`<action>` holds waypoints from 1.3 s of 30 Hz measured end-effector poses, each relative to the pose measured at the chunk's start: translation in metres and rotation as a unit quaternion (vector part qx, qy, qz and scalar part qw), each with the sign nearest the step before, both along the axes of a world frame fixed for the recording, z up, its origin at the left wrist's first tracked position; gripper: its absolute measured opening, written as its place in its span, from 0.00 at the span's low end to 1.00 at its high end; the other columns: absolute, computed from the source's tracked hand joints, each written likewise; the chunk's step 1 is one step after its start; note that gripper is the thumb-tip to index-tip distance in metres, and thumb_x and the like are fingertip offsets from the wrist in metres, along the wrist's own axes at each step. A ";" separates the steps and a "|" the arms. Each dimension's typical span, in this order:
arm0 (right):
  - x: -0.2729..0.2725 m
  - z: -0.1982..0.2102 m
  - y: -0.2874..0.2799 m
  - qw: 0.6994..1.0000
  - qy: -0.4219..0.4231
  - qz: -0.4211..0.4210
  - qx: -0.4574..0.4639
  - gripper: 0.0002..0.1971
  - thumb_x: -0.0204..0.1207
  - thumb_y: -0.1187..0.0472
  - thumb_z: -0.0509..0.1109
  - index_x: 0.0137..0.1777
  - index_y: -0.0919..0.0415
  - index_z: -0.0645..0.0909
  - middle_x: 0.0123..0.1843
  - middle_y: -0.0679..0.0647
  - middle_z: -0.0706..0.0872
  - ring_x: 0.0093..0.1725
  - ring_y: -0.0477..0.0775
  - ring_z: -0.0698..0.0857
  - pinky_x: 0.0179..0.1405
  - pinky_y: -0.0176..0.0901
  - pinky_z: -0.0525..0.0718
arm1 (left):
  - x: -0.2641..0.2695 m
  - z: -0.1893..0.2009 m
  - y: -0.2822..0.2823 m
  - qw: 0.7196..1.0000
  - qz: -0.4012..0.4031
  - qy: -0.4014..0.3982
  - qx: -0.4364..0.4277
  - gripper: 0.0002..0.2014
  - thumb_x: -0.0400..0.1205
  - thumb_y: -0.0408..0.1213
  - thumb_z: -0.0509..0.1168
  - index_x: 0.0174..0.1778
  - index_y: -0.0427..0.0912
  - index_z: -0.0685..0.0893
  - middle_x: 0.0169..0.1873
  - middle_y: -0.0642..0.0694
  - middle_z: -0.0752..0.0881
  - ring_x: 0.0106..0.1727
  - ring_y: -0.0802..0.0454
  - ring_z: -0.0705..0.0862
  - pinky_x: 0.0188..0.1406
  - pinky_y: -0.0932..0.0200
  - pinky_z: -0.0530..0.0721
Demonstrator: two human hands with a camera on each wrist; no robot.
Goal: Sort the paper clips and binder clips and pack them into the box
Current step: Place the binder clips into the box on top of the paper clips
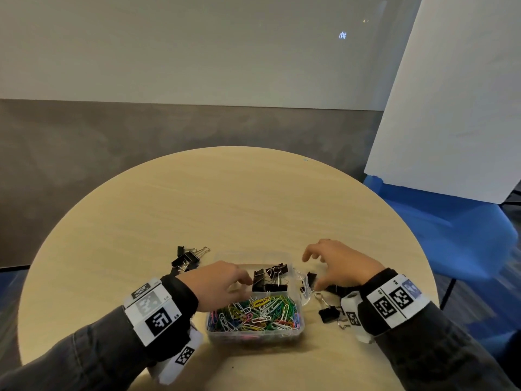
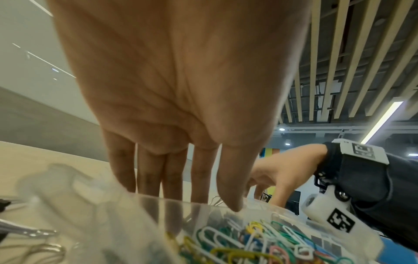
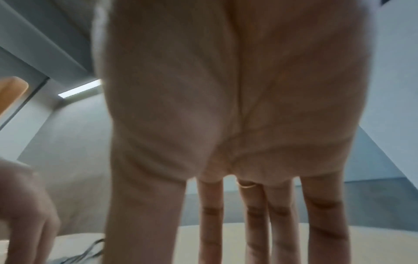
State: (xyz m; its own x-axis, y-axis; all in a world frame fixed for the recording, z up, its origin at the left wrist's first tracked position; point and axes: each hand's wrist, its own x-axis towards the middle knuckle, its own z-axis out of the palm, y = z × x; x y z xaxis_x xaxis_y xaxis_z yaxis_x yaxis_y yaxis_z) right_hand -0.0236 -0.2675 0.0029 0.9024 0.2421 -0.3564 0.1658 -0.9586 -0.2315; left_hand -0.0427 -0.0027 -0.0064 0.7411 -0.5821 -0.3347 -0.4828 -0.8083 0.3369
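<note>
Loose binder clips [image 1: 186, 260] sit in a pile far left on the table [image 1: 239, 198], unpacked. My left hand [image 1: 217, 283] hovers over the box [image 1: 297, 331], fingers straight and relaxed, holding nothing, thumb tip at the divider. Box sits table centre, long axis running away from me. Near compartment: coloured paper clips [image 1: 256, 313], apparently done. Far compartment: a few black binder clips [image 1: 270, 277], handles pointing mixed ways. My right hand [image 1: 342, 265] hovers spread and empty over more strays [image 1: 328, 313] right of the box. Roughly two-thirds done, I'd judge.
</note>
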 end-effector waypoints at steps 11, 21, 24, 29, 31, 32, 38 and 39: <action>0.003 -0.027 0.013 0.999 -0.017 0.050 0.001 0.17 0.68 0.60 0.77 0.32 0.42 0.71 0.33 0.41 0.75 0.32 0.41 0.74 0.29 0.34 0.69 | 0.001 0.000 0.001 1.000 -0.002 0.013 0.009 0.21 0.85 0.54 0.56 0.71 0.50 0.76 0.67 0.50 0.79 0.66 0.54 0.77 0.69 0.55 0.74; 0.005 0.004 0.007 0.983 -0.152 -0.024 0.102 0.11 0.72 0.48 0.76 0.49 0.48 0.80 0.46 0.44 0.82 0.47 0.46 0.80 0.50 0.42 0.79 | -0.003 -0.005 -0.008 1.000 -0.014 0.012 0.000 0.24 0.85 0.52 0.57 0.76 0.48 0.70 0.74 0.51 0.71 0.74 0.52 0.71 0.75 0.51 0.69; 0.000 0.013 0.015 0.960 -0.157 -0.024 0.230 0.13 0.73 0.48 0.75 0.54 0.50 0.82 0.46 0.44 0.87 0.45 0.41 0.84 0.41 0.29 0.78 | -0.003 -0.006 -0.009 1.000 -0.015 0.012 0.002 0.24 0.85 0.52 0.58 0.76 0.48 0.70 0.74 0.52 0.71 0.74 0.52 0.70 0.75 0.50 0.69; -0.006 0.017 0.016 0.970 -0.053 0.022 0.236 0.16 0.74 0.51 0.75 0.62 0.48 0.80 0.52 0.44 0.89 0.53 0.38 0.86 0.59 0.37 0.82 | -0.003 -0.005 -0.009 1.000 -0.005 0.014 -0.008 0.26 0.84 0.52 0.58 0.78 0.47 0.68 0.76 0.51 0.70 0.75 0.52 0.70 0.76 0.50 0.68; -0.004 0.021 0.010 0.968 -0.074 0.008 0.240 0.14 0.76 0.53 0.73 0.62 0.49 0.81 0.52 0.44 0.89 0.53 0.39 0.86 0.60 0.38 0.82 | -0.004 -0.005 -0.010 1.000 -0.001 0.013 -0.005 0.25 0.84 0.52 0.58 0.77 0.47 0.69 0.76 0.51 0.70 0.75 0.51 0.70 0.76 0.50 0.69; -0.003 0.024 0.006 0.970 -0.086 0.002 0.225 0.13 0.77 0.54 0.72 0.61 0.49 0.81 0.52 0.43 0.88 0.53 0.39 0.86 0.58 0.38 0.83 | -0.004 -0.005 -0.010 1.000 0.001 0.009 -0.005 0.25 0.84 0.52 0.58 0.76 0.47 0.70 0.76 0.51 0.70 0.75 0.51 0.71 0.75 0.50 0.69; -0.004 0.019 -0.003 0.997 -0.032 0.018 0.064 0.07 0.73 0.63 0.74 0.44 0.49 0.83 0.46 0.44 0.85 0.41 0.39 0.82 0.36 0.28 0.72 | -0.008 -0.004 -0.012 1.000 -0.005 0.012 -0.019 0.22 0.84 0.51 0.59 0.75 0.54 0.69 0.73 0.51 0.70 0.73 0.51 0.70 0.73 0.52 0.71; -0.005 0.013 0.001 0.998 -0.013 0.022 0.050 0.07 0.72 0.63 0.76 0.45 0.50 0.84 0.46 0.44 0.85 0.40 0.39 0.81 0.34 0.27 0.71 | -0.009 -0.004 -0.012 1.000 -0.008 0.012 -0.026 0.22 0.84 0.51 0.59 0.75 0.56 0.69 0.73 0.51 0.70 0.72 0.51 0.70 0.72 0.53 0.71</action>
